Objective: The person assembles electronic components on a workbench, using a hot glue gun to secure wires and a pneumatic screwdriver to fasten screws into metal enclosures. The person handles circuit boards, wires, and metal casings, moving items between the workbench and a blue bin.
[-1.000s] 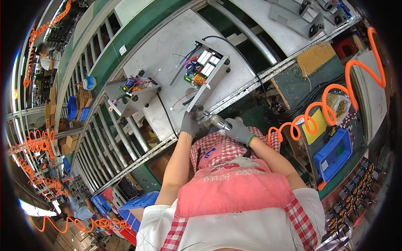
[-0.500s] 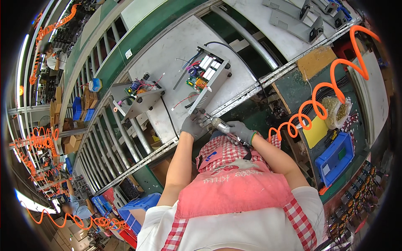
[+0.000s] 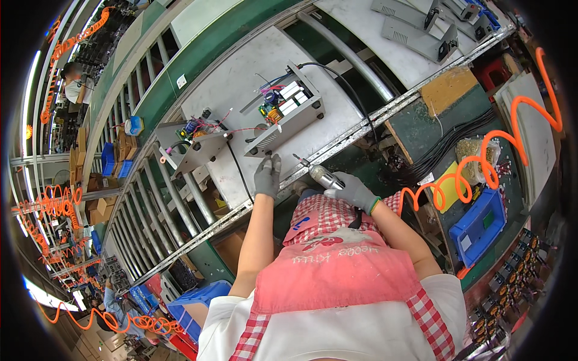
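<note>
My right hand (image 3: 356,194), in a grey glove, is wrapped round a silver pneumatic screwdriver (image 3: 326,177). The tool's bit points up and left, clear of the metal. My left hand (image 3: 267,176), also gloved, has its fingers stretched toward the near left corner of a grey metal chassis (image 3: 288,135); whether the fingertips touch it I cannot tell. A circuit board (image 3: 272,113) with coils and white blocks sits in that chassis, and a black cable (image 3: 337,73) leads off it. To the left stands a second grey chassis (image 3: 201,151) with wires and parts inside.
The chassis rest on a pale board (image 3: 226,171) over a roller conveyor (image 3: 158,201). An orange coiled hose (image 3: 460,171) hangs at the right, above a blue bin (image 3: 478,227) and a bag of small screws (image 3: 475,155). More grey panels (image 3: 415,37) lie at the far right.
The nearer chassis has turned, its near end swinging left. My left hand has moved up and left, away from the screwdriver. The screwdriver's bit has come away from the chassis and shows.
</note>
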Demonstrator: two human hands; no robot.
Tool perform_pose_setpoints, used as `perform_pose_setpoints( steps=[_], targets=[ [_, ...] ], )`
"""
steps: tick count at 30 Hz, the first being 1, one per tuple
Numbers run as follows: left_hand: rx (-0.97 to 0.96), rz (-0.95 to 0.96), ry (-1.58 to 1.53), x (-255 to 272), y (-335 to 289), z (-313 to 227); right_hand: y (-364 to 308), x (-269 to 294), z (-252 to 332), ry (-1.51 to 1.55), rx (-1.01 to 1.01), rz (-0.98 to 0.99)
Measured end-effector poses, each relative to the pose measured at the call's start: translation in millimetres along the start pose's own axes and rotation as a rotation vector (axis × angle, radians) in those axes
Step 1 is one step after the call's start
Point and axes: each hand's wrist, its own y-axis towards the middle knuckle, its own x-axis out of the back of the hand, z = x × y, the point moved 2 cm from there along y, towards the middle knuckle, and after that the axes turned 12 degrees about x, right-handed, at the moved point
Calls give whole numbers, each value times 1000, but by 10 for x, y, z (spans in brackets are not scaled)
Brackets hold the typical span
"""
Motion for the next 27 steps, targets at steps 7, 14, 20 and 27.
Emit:
perform_pose_setpoints(
  steps=[7, 14, 20, 27],
  targets=[
    [145, 175, 176, -355, -124, 255, -204, 132, 129, 50, -54, -29],
    [236, 266, 236, -730, -183, 321, -268, 207, 129, 60, -7, -35],
    [303, 233, 229, -895, -225, 274, -294, 261, 78, 67, 29, -84],
    [281, 224, 302, -956, -143, 299, -258, 290, 8, 72, 29, -69]
  ],
)
